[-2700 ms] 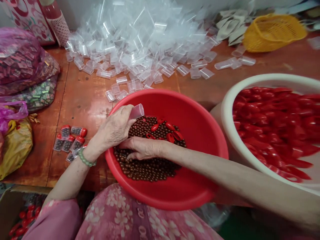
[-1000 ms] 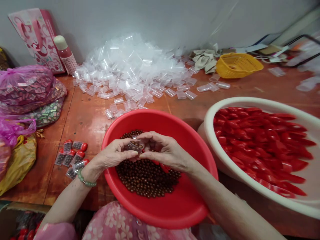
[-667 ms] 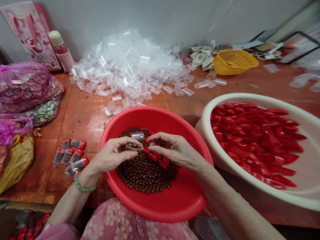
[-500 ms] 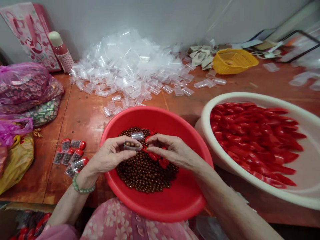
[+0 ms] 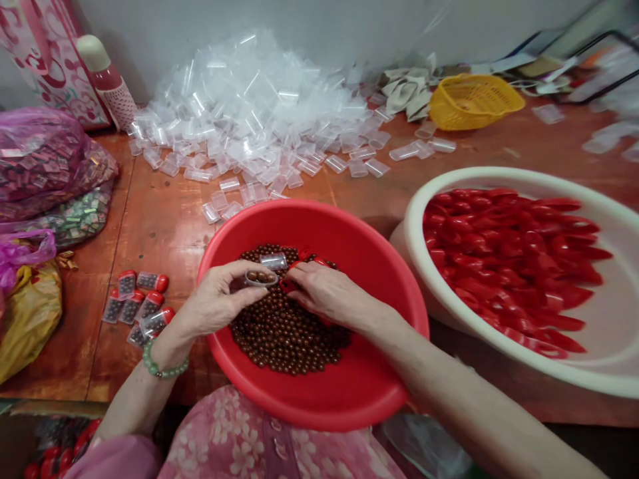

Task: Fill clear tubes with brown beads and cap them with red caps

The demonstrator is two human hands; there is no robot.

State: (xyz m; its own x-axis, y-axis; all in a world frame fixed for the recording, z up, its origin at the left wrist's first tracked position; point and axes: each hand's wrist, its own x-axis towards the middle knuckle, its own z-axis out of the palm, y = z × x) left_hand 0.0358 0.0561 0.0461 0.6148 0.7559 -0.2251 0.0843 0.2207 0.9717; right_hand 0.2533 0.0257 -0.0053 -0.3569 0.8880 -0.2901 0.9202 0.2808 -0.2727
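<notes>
Between the thumb and fingers of my left hand (image 5: 217, 298) I pinch a clear plastic tube (image 5: 260, 278) with a few brown beads inside, holding it on its side above the basin. My right hand (image 5: 327, 289) is curled nearly closed, its fingertips (image 5: 301, 279) pressed on a red plastic cap (image 5: 288, 285) just beside that tube. A second clear tube (image 5: 273, 261) lies on the heap of brown beads (image 5: 284, 332) in the red basin (image 5: 319, 216) beneath my hands. A green bead bracelet (image 5: 164, 366) circles my left wrist. To my right, a white basin (image 5: 449, 178) holds a mass of red caps (image 5: 504, 266). On the wooden table (image 5: 150, 226) to my left lie capped tubes (image 5: 147, 299) filled with dark beads, and ahead spreads a large pile of empty clear tubes (image 5: 249, 113), with a yellow basket (image 5: 474, 103) beyond, off to the right.
</notes>
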